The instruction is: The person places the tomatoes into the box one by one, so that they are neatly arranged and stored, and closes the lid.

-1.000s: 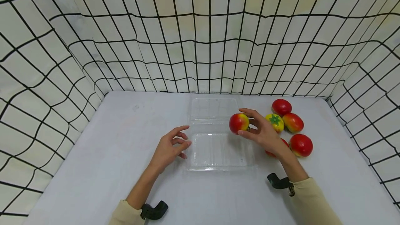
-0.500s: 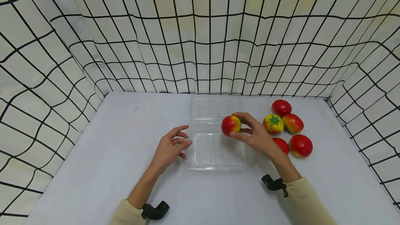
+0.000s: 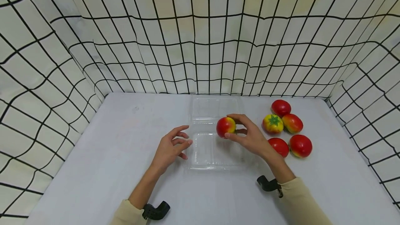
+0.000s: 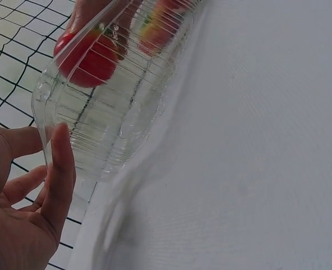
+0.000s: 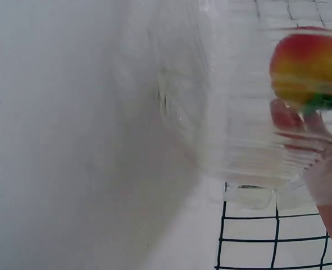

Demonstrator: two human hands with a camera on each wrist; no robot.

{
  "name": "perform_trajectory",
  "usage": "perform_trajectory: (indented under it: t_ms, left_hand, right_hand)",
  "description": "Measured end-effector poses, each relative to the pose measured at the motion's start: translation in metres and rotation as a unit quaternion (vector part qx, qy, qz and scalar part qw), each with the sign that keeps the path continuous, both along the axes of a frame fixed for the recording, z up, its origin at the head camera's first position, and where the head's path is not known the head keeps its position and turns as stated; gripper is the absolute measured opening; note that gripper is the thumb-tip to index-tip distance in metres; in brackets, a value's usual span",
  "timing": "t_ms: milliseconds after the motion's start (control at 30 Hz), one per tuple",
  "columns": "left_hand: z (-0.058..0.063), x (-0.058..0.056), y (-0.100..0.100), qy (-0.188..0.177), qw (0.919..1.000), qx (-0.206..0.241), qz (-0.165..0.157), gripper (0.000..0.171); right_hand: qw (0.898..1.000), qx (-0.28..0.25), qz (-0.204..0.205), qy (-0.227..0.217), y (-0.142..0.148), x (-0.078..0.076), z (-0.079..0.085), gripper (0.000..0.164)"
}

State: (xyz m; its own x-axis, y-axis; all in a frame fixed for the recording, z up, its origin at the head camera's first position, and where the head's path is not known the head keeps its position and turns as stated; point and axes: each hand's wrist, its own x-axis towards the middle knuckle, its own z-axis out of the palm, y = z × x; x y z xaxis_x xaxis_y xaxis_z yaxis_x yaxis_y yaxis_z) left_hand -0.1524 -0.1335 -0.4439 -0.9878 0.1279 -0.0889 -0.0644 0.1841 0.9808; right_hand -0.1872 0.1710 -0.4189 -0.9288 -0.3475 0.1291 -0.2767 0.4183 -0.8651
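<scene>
A red and yellow tomato (image 3: 224, 128) is pinched between the thumb and fingers of my right hand (image 3: 250, 139), held above the clear plastic clamshell box (image 3: 202, 152). The box lies unfolded, its lid (image 3: 206, 108) toward the back. My left hand (image 3: 168, 151) is at the box's left edge, fingers loosely bent and apart. In the left wrist view its fingertips (image 4: 61, 132) are right at the rim, and the tomato (image 4: 90, 61) shows through the clear wall. The right wrist view shows the tomato's green calyx (image 5: 323, 101) through the plastic.
Several more tomatoes lie right of the box: a yellow one (image 3: 273, 124) with its green calyx up, a red one (image 3: 301, 145) near the front, and another (image 3: 281, 107) at the back. Black-lined netting (image 3: 209, 44) over pale walls surrounds the white table (image 3: 140, 121) behind and at both sides.
My right hand has carried the tomato leftward and slightly nearer over the box. The left hand has stayed almost still at the box's edge.
</scene>
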Motion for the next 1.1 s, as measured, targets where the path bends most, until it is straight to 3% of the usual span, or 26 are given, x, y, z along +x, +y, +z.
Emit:
perform_trajectory:
  t_ms: [333, 667, 1100]
  left_hand:
    - [0.000, -0.001, 0.002, 0.000, 1.0000, -0.004, 0.005, 0.059]
    - [-0.001, -0.002, 0.001, -0.008, 0.9999, -0.004, 0.007, 0.059]
    - [0.000, -0.001, 0.001, -0.019, 0.9998, 0.008, 0.002, 0.053]
  right_hand:
    - [1.000, -0.018, 0.012, -0.023, -0.008, 0.001, -0.002, 0.069]
    - [0.999, -0.003, 0.011, -0.036, -0.016, 0.002, -0.001, 0.066]
    - [0.998, -0.001, 0.044, -0.053, -0.026, 0.004, -0.001, 0.069]
